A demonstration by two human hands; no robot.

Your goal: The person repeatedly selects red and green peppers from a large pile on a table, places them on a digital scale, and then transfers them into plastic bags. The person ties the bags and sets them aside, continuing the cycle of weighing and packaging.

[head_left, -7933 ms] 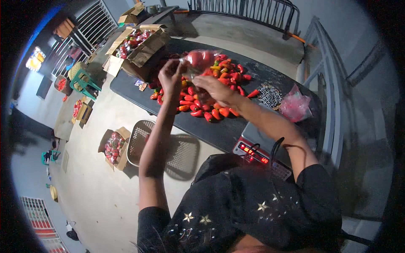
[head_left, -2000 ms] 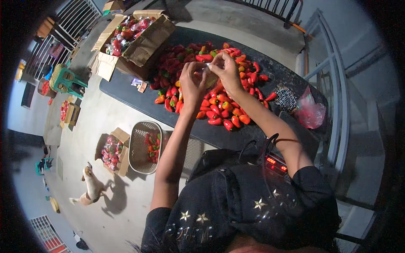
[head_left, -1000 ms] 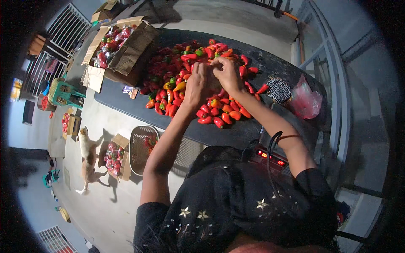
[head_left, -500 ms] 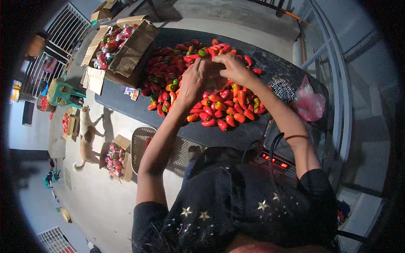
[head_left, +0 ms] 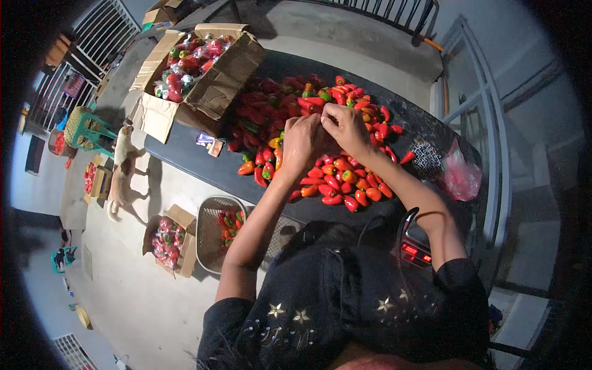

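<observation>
Both my hands meet over a heap of red peppers (head_left: 333,180) on a dark table. The fingers of my left hand (head_left: 301,143) are closed, with the knuckles up. My right hand (head_left: 347,129) pinches right beside it, fingertips nearly touching the left ones. Between and below them hangs what looks like a clear plastic bag, mostly hidden by the hands. Most peppers are red, with some orange, yellow and green ones mixed in. The far left part of the heap lies in shadow.
An open cardboard box (head_left: 214,98) of bagged peppers stands at the table's far left. A scale (head_left: 417,253) is by my right forearm, with a pink plastic bag (head_left: 461,174) beyond. A plastic crate (head_left: 208,245), another box (head_left: 185,261) and a cat (head_left: 125,176) are at left.
My hands have drawn closer together, and the right fingers have closed from a wider spread. The view has shifted, showing more of the crate with peppers inside. The cat has shifted slightly.
</observation>
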